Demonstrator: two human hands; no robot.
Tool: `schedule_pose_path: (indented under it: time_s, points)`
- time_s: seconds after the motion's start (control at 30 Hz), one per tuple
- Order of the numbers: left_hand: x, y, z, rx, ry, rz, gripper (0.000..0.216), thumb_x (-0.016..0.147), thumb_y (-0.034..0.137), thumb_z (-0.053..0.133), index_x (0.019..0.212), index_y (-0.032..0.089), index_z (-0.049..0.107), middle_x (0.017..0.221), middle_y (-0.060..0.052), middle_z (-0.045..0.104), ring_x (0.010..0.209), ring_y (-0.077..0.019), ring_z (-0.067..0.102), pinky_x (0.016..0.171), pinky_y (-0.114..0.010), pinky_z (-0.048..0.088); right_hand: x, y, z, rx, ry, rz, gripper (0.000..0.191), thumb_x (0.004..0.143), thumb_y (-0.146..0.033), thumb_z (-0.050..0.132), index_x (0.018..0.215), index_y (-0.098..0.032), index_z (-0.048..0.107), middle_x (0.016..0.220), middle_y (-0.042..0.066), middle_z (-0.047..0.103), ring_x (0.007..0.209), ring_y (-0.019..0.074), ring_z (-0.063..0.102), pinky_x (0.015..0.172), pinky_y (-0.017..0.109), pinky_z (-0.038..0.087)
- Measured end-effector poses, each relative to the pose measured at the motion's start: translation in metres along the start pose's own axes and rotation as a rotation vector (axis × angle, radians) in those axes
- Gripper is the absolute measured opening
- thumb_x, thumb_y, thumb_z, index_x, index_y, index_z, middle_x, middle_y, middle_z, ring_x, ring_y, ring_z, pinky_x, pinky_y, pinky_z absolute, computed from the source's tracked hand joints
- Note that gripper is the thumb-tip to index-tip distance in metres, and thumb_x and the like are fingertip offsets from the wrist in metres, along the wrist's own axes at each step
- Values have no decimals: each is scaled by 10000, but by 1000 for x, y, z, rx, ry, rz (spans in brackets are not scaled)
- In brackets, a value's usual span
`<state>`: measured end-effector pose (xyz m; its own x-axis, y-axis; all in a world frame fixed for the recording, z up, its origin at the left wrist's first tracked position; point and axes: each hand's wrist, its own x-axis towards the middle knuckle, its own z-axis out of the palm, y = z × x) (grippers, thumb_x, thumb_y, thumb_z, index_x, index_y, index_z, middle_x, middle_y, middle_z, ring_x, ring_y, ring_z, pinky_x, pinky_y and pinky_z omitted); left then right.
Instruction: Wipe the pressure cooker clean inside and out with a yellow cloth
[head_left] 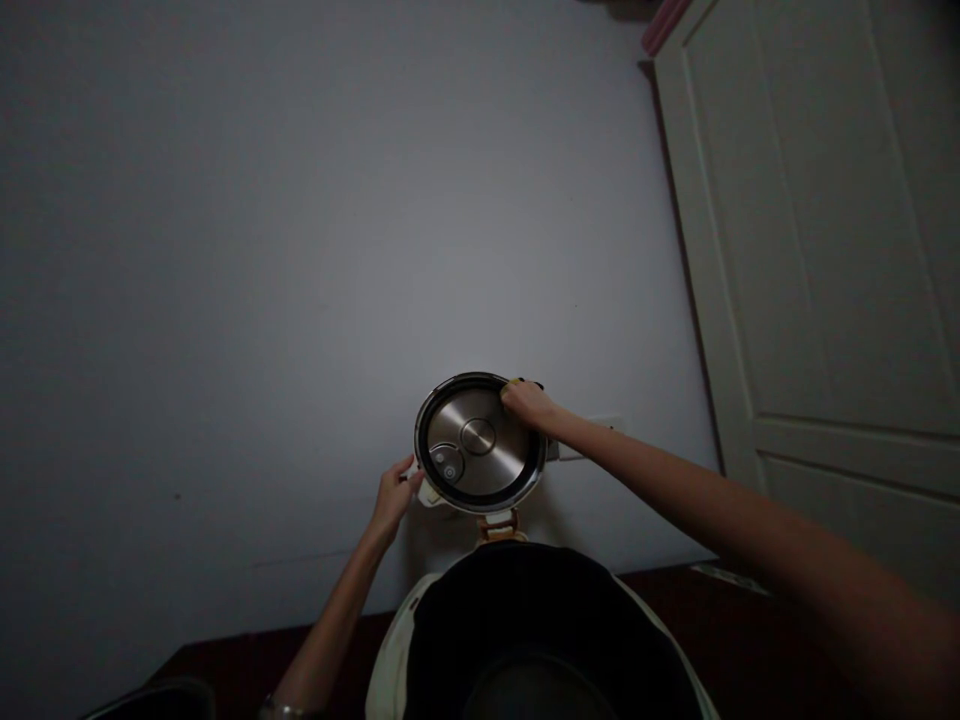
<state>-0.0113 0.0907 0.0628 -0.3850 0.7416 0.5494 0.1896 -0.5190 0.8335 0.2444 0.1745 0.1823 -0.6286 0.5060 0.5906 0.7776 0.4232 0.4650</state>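
Wall (300,220), one, plain pale grey, filling the view from eight o'clock round past twelve. Door (832,270), one, panelled, off-white, standing from one to four o'clock. Bench (232,660), one, dark red, along the lower edge from seven to five o'clock. Cooker (386,650), one, white-bodied, at six o'clock on the bench, standing open. Inner pot (480,600), one, black, wide-mouthed, seated in the cooker, its depths in shadow. Lid (480,475), one, round, raised upright just below the dial's centre, with its underside facing the wearer; brushed-metal disc with concentric rings, dark seal around it. Vessel rim (157,695), one, dark, cut by the frame between seven and eight o'clock; contents cannot be told. Right hand (531,405), bare, fingers curled about a yellow item and pressed to the lid's face at the lid's one to two o'clock. Left hand (391,497), bare, pinching the lid's edge between thumb and fingers at the lid's eight o'clock. Wall socket plate (600,425), one, white, partly behind the right forearm at the lid's three o'clock. Hinge (499,525), one, tan and white, joining lid and cooker near the lid's six o'clock. Vent cover (448,464), one, at the lid's eight o'clock, bearing two small round marks, too small and dim to read. Yellow item (514,381), one, mostly hidden by the right hand; kind cannot be told.
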Motion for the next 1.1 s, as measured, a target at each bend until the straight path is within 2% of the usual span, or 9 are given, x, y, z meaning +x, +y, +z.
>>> schedule_pose_path:
  time_s: [0.17,0.37,0.53,0.7,0.8,0.9,1.0,1.1]
  points:
    - [-6,7,2,-8,40,-3,355,542,217,759,881,119,725,867,-85,735,927,-280,631,795,-352,470,-51,-8,11,104,-109,113,212,777,-115,554,899,-118,728,928,175,708,894,290,662,736,329,503]
    - [-4,0,4,-10,46,10,363,568,217,743,915,114,720,906,-96,732,942,-278,629,797,-350,469,-88,-46,25,210,-164,174,274,727,-100,547,948,-103,709,948,187,700,889,306,664,729,340,494]
    - [2,-9,5,92,54,57,393,615,231,681,992,119,705,1004,-104,716,935,-261,630,780,-343,473,-100,-82,23,329,-165,154,257,698,-87,541,890,-103,711,925,188,702,878,294,666,715,315,471]
    - [4,-10,5,176,-13,116,382,637,244,612,988,131,712,964,-85,723,851,-247,627,728,-332,477,-91,-111,16,515,-155,87,211,717,-160,550,845,-143,718,870,118,719,853,255,667,695,279,452]
    - [2,-8,6,141,-26,122,386,623,250,618,980,138,711,971,-78,720,847,-240,622,728,-321,471,-82,-111,18,626,-164,80,228,720,-178,568,889,-162,720,855,66,726,823,213,668,668,242,449]
    - [-2,-3,7,21,-44,52,396,585,250,651,959,132,707,927,-64,719,830,-223,616,738,-302,457,-80,-97,24,917,-185,104,298,711,-173,599,990,-173,704,888,18,729,811,170,669,657,208,463]
    - [-6,3,10,-114,-75,-62,379,543,222,651,904,122,702,834,-49,707,772,-193,606,711,-276,444,-86,-79,26,1232,-153,211,325,677,-155,636,996,-147,696,889,12,725,809,178,667,679,230,494]
    - [-8,10,12,-159,-93,-115,341,517,208,627,841,122,687,758,-37,682,679,-159,580,641,-253,425,-96,-61,21,1275,-96,337,316,662,-158,647,973,-127,694,885,34,719,789,193,659,681,263,512]
